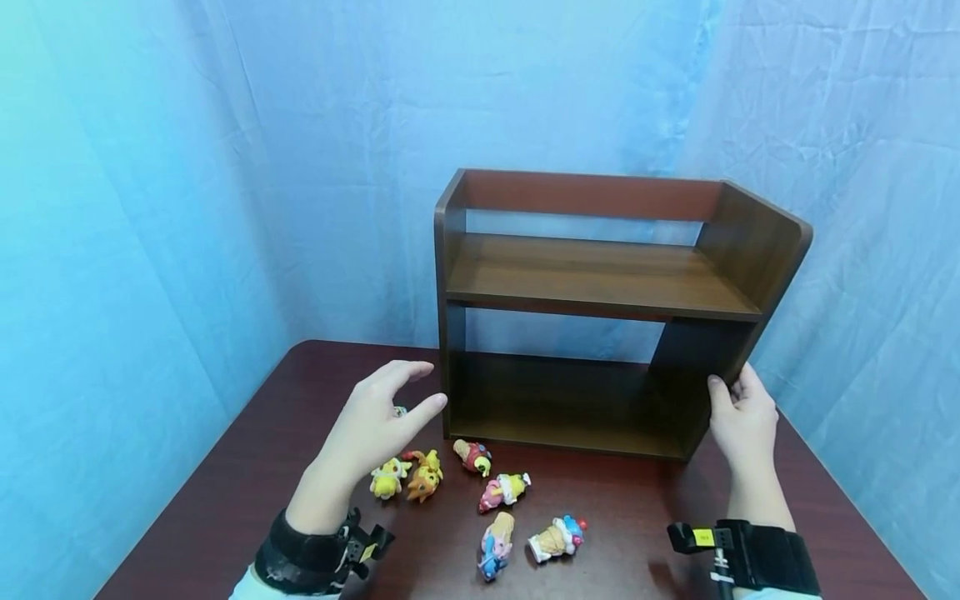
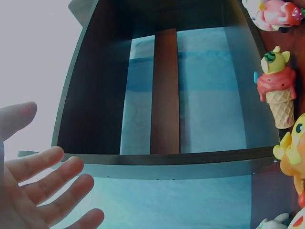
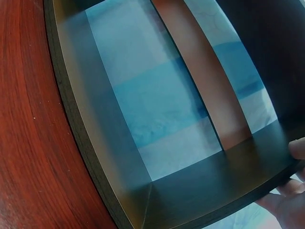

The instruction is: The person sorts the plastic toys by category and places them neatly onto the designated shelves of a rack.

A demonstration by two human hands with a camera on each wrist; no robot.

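A dark brown two-tier desktop shelf (image 1: pixel 600 275) stands on the table with its front towards me. My right hand (image 1: pixel 744 421) grips the edge of its right side panel, and in the right wrist view the thumb (image 3: pixel 297 149) lies on the inner face with the fingers outside. By the left side panel (image 1: pixel 452 367) my left hand (image 1: pixel 375 421) is raised with thumb and fingers spread apart, holding nothing. Below the left hand lie a yellow figurine (image 1: pixel 387 479) and an orange-yellow figurine (image 1: pixel 425 477). An ice-cream-cone figurine (image 2: pixel 277 88) lies before the shelf's front edge.
In front of the shelf are more small figurines: a pink and yellow one (image 1: pixel 504 492), a blue and pink one (image 1: pixel 496 546) and a cone with a blue top (image 1: pixel 558 538). The dark red table (image 1: pixel 240 500) has blue curtains (image 1: pixel 337 167) behind and beside it.
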